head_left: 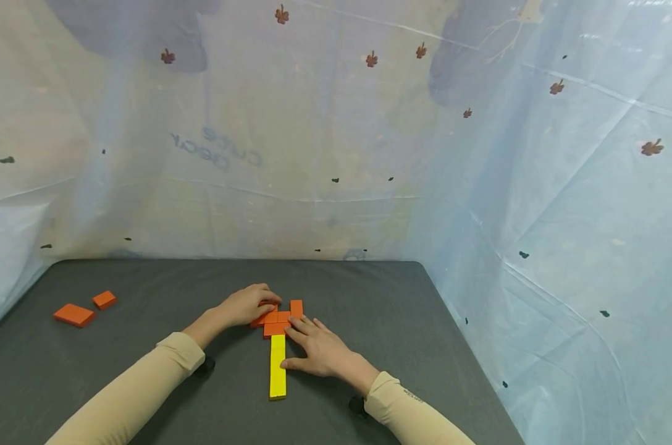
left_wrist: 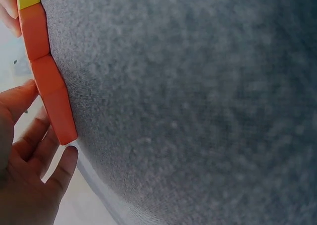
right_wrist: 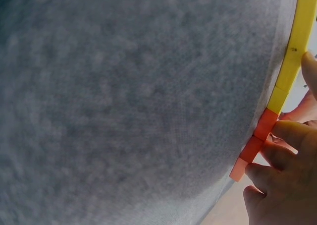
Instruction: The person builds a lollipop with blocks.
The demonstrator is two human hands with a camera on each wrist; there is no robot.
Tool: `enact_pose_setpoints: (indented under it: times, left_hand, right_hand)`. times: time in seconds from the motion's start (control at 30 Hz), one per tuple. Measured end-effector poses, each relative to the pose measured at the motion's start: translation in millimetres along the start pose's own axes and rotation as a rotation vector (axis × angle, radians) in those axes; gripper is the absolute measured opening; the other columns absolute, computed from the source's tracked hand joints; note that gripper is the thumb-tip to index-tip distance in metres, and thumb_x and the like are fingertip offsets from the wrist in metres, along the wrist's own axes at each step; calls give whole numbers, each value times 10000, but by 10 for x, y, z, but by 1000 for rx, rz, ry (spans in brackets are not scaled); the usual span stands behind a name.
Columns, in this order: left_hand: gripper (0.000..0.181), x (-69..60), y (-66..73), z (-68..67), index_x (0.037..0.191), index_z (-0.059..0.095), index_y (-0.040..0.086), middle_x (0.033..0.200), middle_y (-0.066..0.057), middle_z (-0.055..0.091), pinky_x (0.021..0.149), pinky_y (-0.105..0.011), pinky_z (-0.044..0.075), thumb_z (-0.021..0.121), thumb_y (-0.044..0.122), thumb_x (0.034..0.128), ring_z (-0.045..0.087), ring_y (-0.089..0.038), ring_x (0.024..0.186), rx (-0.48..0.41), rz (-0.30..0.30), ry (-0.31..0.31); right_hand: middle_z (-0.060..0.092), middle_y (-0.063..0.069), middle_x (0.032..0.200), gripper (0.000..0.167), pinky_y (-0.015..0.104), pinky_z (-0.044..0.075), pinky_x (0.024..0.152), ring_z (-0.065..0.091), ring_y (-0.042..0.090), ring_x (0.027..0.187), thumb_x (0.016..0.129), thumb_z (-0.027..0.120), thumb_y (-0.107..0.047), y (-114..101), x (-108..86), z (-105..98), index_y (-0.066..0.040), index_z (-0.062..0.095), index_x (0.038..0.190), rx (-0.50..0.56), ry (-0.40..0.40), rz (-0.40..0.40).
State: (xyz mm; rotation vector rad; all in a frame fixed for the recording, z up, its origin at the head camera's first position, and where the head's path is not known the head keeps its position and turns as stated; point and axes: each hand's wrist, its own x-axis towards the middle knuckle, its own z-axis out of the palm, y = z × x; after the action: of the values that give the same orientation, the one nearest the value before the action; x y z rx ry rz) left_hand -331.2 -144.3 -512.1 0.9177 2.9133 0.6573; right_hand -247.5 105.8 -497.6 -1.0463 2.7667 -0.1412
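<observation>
Orange blocks (head_left: 275, 329) lie together on the dark table, with a yellow strip of blocks (head_left: 278, 368) running from them toward the near side. My left hand (head_left: 248, 306) bends over the cluster's left part. In the left wrist view its thumb touches an orange block (left_wrist: 58, 113), and the other fingers reach behind and past that block's end. My right hand (head_left: 322, 352) spreads on the right side, fingertips touching the orange blocks (right_wrist: 252, 146) and thumb against the yellow strip (right_wrist: 295, 46). One more orange block (head_left: 296, 308) sticks out at the cluster's far right.
Two loose orange pieces, a larger block (head_left: 75, 315) and a smaller block (head_left: 104, 300), lie at the table's far left. Printed plastic sheeting (head_left: 291, 216) hangs behind the table (head_left: 163, 278) and along its right side.
</observation>
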Motion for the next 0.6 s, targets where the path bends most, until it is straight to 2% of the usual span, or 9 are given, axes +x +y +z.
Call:
enact_pose_setpoints:
  times: [0.13,0.27,0.4,0.6]
  left_hand:
    - [268,-29,-24,-9,1275,755,153,1091,-7,662,832,-416,565,698,207,1019,624,-159,927,1,-8,20]
    - [297,-82,-81,-59,1309,736,161,1162,-27,664,839,-441,568,696,233,1023,641,-194,982,-19,-30,66]
    - [320,-171,-152,-161,1330,717,121,1227,-76,660,860,-498,573,695,207,1022,659,-278,1054,-27,-43,143]
    - [355,-410,-297,-344,1355,693,82,1299,-147,642,907,-583,551,702,167,1011,641,-378,1151,10,-79,269]
  right_hand:
    - [270,-11,1706,812,452,229,1271,244,249,1577,986,536,-693,0,5,9,-207,398,1621,-10,5,-3]
    - [266,-6,1708,812,455,224,1272,241,251,1578,990,536,-686,3,13,8,-200,392,1624,-19,8,-4]
    - [256,-14,1711,819,448,213,1276,236,245,1580,987,534,-693,4,18,5,-205,383,1627,-18,1,5]
    - [240,-19,1715,814,444,200,1280,220,243,1585,991,542,-681,-4,3,-2,-207,374,1631,7,-10,8]
